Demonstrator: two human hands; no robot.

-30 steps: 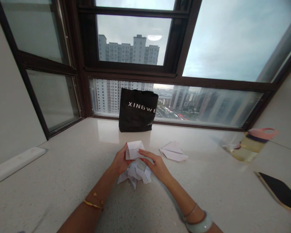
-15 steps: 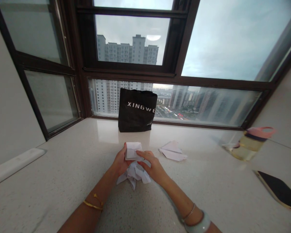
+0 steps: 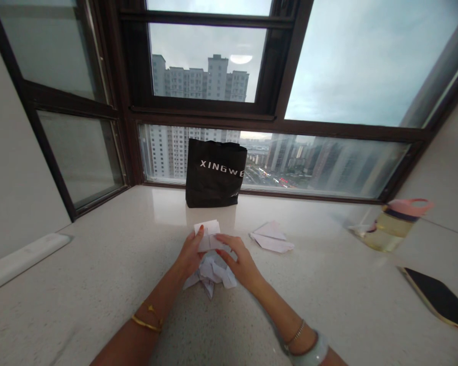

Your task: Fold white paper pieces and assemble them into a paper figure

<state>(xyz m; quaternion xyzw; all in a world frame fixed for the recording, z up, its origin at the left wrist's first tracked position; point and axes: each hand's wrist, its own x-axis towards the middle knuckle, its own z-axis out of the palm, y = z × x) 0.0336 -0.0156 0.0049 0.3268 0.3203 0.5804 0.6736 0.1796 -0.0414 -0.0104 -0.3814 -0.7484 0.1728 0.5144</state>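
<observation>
A small folded white paper (image 3: 209,237) is held up between my two hands, above the counter. My left hand (image 3: 190,252) grips its left side, with the thumb lying over the front and the other fingers behind. My right hand (image 3: 239,256) has its thumb and fingertips at the lower right edge, pinching a flap. Just below and behind the hands lies a pile of crumpled or folded white paper (image 3: 213,274), partly covered by them. Another folded white paper (image 3: 272,237), pointed like a paper plane, rests to the right of my right hand.
A black bag (image 3: 216,175) stands against the window beyond my hands. On the right are a bottle with a pink lid (image 3: 395,226) and a dark flat tablet-like object (image 3: 440,297). A long white device (image 3: 25,259) lies at the left on the speckled counter (image 3: 110,264).
My left thumb has come over the front of the paper. A flap now shows lower down, and the paper has tilted and shifted slightly left. My right fingers remain at its right edge.
</observation>
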